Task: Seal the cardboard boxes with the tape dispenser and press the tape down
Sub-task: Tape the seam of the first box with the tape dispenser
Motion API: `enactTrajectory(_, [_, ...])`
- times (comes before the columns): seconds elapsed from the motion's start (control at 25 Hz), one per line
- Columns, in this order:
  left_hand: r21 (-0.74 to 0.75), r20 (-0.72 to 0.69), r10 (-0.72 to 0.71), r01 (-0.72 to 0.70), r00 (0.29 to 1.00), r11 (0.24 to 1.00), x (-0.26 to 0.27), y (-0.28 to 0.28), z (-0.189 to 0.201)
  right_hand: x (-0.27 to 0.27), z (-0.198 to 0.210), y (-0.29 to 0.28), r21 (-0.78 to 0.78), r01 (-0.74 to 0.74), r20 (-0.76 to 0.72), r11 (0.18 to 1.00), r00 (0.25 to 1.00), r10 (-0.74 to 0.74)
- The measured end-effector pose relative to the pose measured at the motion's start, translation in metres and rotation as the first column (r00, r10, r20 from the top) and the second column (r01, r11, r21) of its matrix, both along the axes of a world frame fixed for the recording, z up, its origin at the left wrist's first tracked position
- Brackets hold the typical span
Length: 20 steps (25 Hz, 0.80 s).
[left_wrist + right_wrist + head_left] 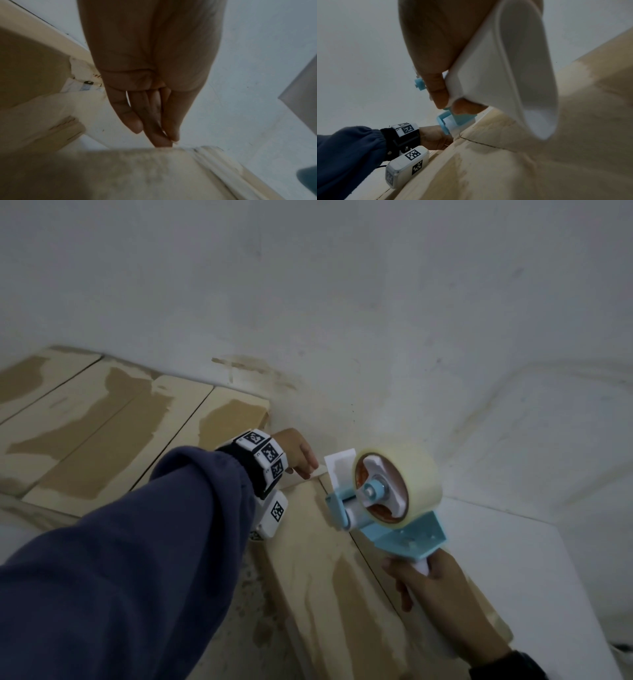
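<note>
A tan cardboard box (325, 594) with a centre seam runs away from me. My right hand (435, 580) grips the white handle of a blue tape dispenser (383, 508), which carries a clear tape roll (411, 474). The dispenser's front end sits at the box's far end. My left hand (296, 451) reaches over that far edge. In the left wrist view its fingers (154, 121) lie straight and together, tips against the box edge (137, 169). A pale tape strip (320, 472) runs from those fingertips toward the dispenser. The right wrist view shows the handle (505, 67) and the blue front (453, 119).
Another flat cardboard box (102, 433) lies to the left, close to the first one. Both rest on a white surface (376, 337). A white panel (513, 577) borders the near box on the right.
</note>
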<state>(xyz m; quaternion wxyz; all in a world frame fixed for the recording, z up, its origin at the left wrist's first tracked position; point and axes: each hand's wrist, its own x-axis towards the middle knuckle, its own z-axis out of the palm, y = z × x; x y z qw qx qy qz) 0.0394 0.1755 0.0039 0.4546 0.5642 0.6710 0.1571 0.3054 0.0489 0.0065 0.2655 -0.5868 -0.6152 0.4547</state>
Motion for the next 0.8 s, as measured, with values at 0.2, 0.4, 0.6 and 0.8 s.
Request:
enactTrajectory(0.2, [-0.124,-0.094,-0.068,0.056,0.993,0.991,0.017,-0.008,0.012,0.0,-0.002,-0.002,0.0,0.014,0.015,1.0,1.0,-0.014])
enactTrajectory(0.4, [-0.182,-0.132,-0.188,0.162,0.973,0.97,0.027,-0.027,0.023,-0.003,0.002,-0.006,0.0,0.001,0.023,1.0,1.0,-0.001])
enactTrajectory(0.6, [-0.021,-0.055,-0.247,0.246,0.968,0.969,0.033,-0.061,-0.002,-0.008,0.005,-0.007,0.014,-0.022,0.054,1.0,0.998,0.022])
enactTrajectory(0.8, [0.008,-0.224,-0.079,0.083,0.971,0.997,0.037,-0.067,-0.012,-0.012,0.015,-0.01,0.003,-0.124,0.131,0.992,0.984,0.123])
